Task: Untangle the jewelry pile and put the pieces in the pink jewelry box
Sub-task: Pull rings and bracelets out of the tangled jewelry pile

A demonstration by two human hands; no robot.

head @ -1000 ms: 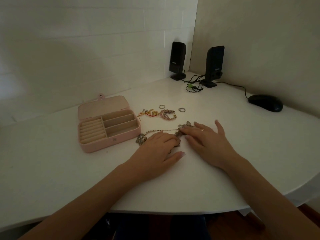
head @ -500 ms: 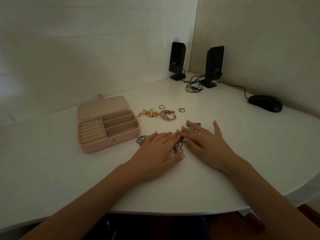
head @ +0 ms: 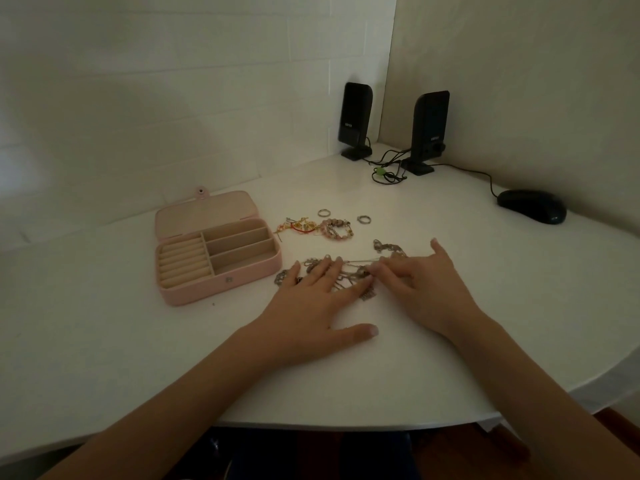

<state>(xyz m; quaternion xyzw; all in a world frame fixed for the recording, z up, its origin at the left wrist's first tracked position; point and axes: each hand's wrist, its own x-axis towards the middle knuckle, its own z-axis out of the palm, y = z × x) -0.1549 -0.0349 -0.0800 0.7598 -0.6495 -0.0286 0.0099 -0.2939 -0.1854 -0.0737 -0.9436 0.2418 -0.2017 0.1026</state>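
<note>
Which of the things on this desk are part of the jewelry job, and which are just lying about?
Job: tangled silver chains, pink jewelry box, beaded bracelet, red-gold bracelet, two rings.
Lying about: two speakers, mouse, cables.

- We count one box [head: 221, 271], lid open.
- Two rings: ring [head: 324, 212], second ring [head: 364, 219].
- Two bracelets: red-gold bracelet [head: 300, 226], pink bracelet [head: 336, 229].
- One silver tangle [head: 349, 271]; pieces uncountable.
- Two speakers: speaker [head: 354, 119], second speaker [head: 428, 129].
- One mouse [head: 531, 205].
- Two hands: left hand [head: 311, 306], right hand [head: 426, 285].

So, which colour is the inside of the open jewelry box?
Beige inside the jewelry box, pink outside; the head view shows it.
</note>
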